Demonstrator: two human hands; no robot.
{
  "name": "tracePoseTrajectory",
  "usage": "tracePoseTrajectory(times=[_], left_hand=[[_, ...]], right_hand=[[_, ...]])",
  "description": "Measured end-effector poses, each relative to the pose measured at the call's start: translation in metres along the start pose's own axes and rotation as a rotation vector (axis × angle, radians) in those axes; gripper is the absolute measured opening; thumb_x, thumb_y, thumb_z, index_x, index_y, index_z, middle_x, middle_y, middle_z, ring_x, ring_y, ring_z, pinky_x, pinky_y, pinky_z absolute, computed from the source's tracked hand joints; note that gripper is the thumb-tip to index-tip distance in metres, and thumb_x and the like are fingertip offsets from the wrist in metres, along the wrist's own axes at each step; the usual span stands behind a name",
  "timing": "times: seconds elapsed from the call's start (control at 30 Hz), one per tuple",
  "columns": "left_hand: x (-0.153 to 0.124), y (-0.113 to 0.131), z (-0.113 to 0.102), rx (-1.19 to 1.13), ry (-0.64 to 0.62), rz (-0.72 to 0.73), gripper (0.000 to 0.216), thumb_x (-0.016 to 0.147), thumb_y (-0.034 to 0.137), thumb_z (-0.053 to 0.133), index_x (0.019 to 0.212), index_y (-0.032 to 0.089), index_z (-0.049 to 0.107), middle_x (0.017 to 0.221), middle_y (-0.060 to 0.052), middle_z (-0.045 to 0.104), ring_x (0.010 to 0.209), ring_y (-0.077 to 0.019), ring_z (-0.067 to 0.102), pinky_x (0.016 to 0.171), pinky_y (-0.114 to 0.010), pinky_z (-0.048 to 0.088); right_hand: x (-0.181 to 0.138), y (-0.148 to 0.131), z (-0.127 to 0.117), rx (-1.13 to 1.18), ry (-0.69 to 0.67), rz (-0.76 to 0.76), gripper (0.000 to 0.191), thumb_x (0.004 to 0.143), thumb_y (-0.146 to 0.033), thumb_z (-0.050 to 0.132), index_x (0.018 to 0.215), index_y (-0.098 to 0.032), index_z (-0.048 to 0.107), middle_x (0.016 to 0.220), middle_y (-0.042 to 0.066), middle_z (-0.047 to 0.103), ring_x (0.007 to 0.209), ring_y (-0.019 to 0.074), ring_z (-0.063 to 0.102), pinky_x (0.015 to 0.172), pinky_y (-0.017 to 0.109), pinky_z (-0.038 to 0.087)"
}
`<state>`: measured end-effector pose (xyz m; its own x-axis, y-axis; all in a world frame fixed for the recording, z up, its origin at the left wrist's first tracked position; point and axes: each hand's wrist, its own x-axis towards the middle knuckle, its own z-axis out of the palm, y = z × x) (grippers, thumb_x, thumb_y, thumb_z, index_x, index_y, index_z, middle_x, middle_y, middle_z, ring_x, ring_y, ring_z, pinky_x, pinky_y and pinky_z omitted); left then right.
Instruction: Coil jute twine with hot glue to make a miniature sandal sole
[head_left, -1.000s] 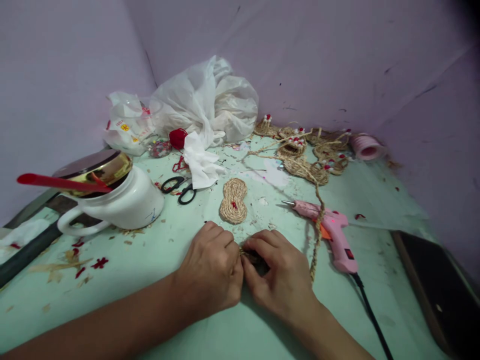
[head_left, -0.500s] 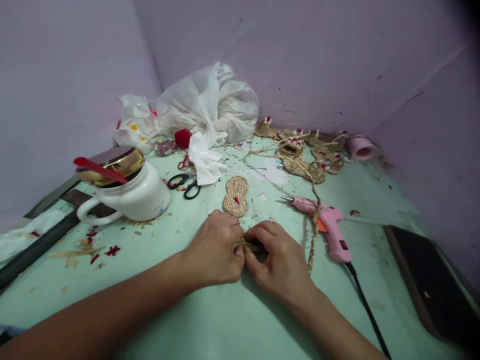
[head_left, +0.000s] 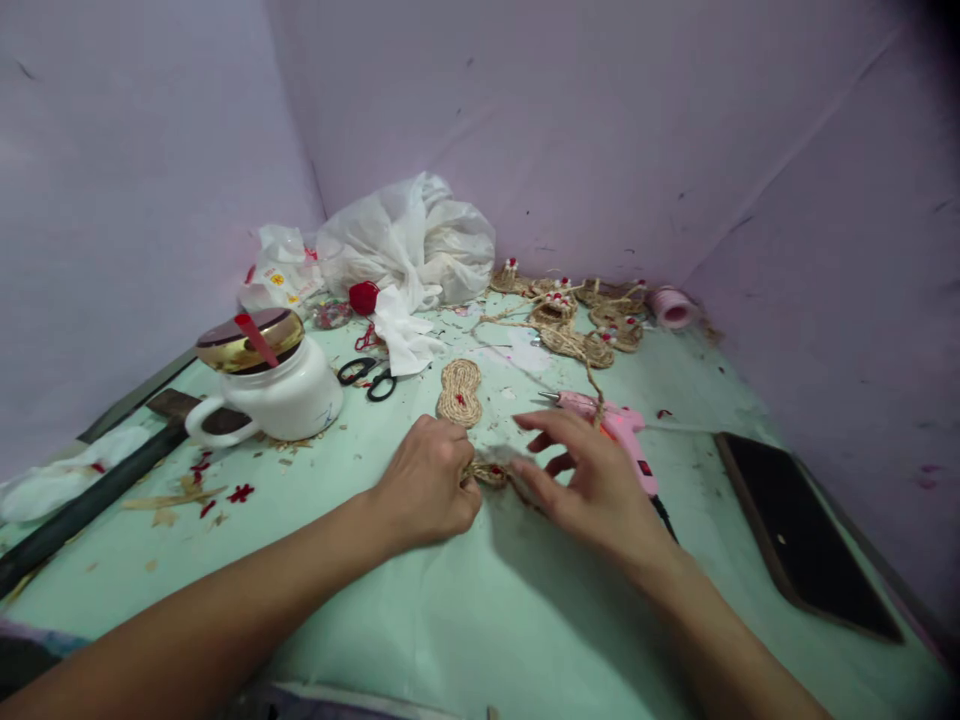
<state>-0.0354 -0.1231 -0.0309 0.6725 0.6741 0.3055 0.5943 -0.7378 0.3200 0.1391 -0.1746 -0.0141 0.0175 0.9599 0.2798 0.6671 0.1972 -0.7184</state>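
So, a small jute rope piece is gripped at its left end by the curled left hand, just above the green tabletop. Its long axis is turned crosswise, with the free end pointed at the right hand and a red dot showing near that end. The right hand is held loosely open, thumb and fingers well apart; whether the thumb is touching any rope can't be told. Out to the right, a smartphone is laid at a slant. The pink glue gun is partly hidden by the right hand, nozzle aimed left. Just past the left hand, a figure-eight rope coil is laid flat, long axis pointed away toward the wall. Farther off, black-handled scissors are parked near a white mug, and beaded rope pieces are heaped at the back beside a plastic bag.
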Motion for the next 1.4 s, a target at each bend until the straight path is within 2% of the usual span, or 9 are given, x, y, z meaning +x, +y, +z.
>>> tracePoseTrajectory(times=[0.13,0.37,0.57,0.77,0.87,1.0,1.13,1.3,1.4], left_hand=[[-0.001,0.001,0.003,0.025,0.038,0.013,0.010,0.058,0.009,0.050,0.051,0.016,0.054,0.057,-0.004,0.052,0.062,-0.0176,0.052,0.065,-0.032,0.042],[-0.004,0.005,0.004,0.075,0.082,0.051,0.011,0.062,0.010,0.050,0.053,0.016,0.053,0.058,-0.005,0.052,0.064,-0.0190,0.051,0.068,-0.035,0.043],[-0.007,0.005,-0.008,0.250,0.182,0.210,0.017,0.070,0.007,0.047,0.058,0.015,0.055,0.062,-0.006,0.054,0.065,-0.0182,0.048,0.068,-0.035,0.041],[-0.004,-0.003,-0.022,0.329,0.353,0.349,0.013,0.073,0.010,0.052,0.062,0.016,0.057,0.061,-0.004,0.059,0.060,-0.0165,0.048,0.070,-0.037,0.041],[-0.001,-0.009,-0.029,0.393,0.455,0.333,0.010,0.072,0.011,0.055,0.064,0.017,0.057,0.063,-0.003,0.062,0.060,-0.0166,0.052,0.073,-0.038,0.041],[0.003,-0.021,-0.034,0.462,0.617,0.279,0.004,0.071,0.014,0.058,0.070,0.018,0.058,0.070,-0.003,0.067,0.063,-0.0177,0.057,0.076,-0.039,0.040],[0.006,-0.029,-0.033,0.313,0.730,0.061,0.004,0.068,0.018,0.060,0.072,0.017,0.062,0.074,-0.004,0.068,0.069,-0.0200,0.061,0.077,-0.038,0.040],[0.013,-0.024,-0.032,-0.372,0.559,-0.632,0.006,0.062,0.022,0.059,0.062,0.018,0.063,0.062,0.000,0.061,0.060,-0.0152,0.053,0.059,-0.027,0.040],[0.015,-0.021,-0.033,-0.556,0.517,-0.781,0.010,0.060,0.026,0.059,0.061,0.017,0.064,0.052,0.003,0.055,0.050,-0.0117,0.045,0.049,-0.023,0.035]], right_hand=[[0.006,0.005,-0.018,0.000,0.239,0.076,0.021,0.078,-0.025,0.057,0.097,-0.018,0.064,0.094,0.007,0.066,0.068,0.0151,0.060,0.058,0.028,0.050],[0.005,0.017,-0.022,-0.114,0.227,0.084,0.020,0.078,-0.024,0.058,0.095,-0.019,0.067,0.100,0.007,0.069,0.065,0.0147,0.060,0.063,0.031,0.049],[0.009,0.019,-0.044,-0.356,0.347,0.320,0.028,0.079,-0.043,0.056,0.090,-0.021,0.070,0.077,0.006,0.070,0.067,0.0222,0.064,0.054,0.031,0.041],[0.013,0.027,-0.070,-0.672,0.144,0.660,0.033,0.079,-0.045,0.050,0.091,-0.024,0.072,0.075,0.008,0.071,0.072,0.0291,0.064,0.049,0.030,0.031],[0.015,0.029,-0.070,-0.683,0.115,0.678,0.033,0.080,-0.043,0.048,0.088,-0.024,0.073,0.077,0.009,0.072,0.078,0.0311,0.064,0.050,0.030,0.030],[0.016,0.023,-0.065,-0.664,0.144,0.658,0.036,0.083,-0.045,0.043,0.099,-0.027,0.070,0.088,0.006,0.073,0.079,0.0249,0.065,0.051,0.027,0.034],[0.015,0.023,-0.068,-0.683,0.078,0.697,0.037,0.084,-0.046,0.041,0.090,-0.024,0.071,0.083,0.008,0.072,0.076,0.0259,0.065,0.050,0.028,0.032],[0.014,0.036,-0.077,-0.632,-0.102,0.736,0.048,0.070,-0.066,0.049,0.055,-0.023,0.063,0.059,0.008,0.068,0.065,0.0276,0.063,0.049,0.030,0.033],[0.016,0.046,-0.076,-0.580,-0.126,0.754,0.037,0.062,-0.059,0.062,0.066,-0.023,0.065,0.060,0.006,0.068,0.067,0.0261,0.063,0.050,0.029,0.036]])
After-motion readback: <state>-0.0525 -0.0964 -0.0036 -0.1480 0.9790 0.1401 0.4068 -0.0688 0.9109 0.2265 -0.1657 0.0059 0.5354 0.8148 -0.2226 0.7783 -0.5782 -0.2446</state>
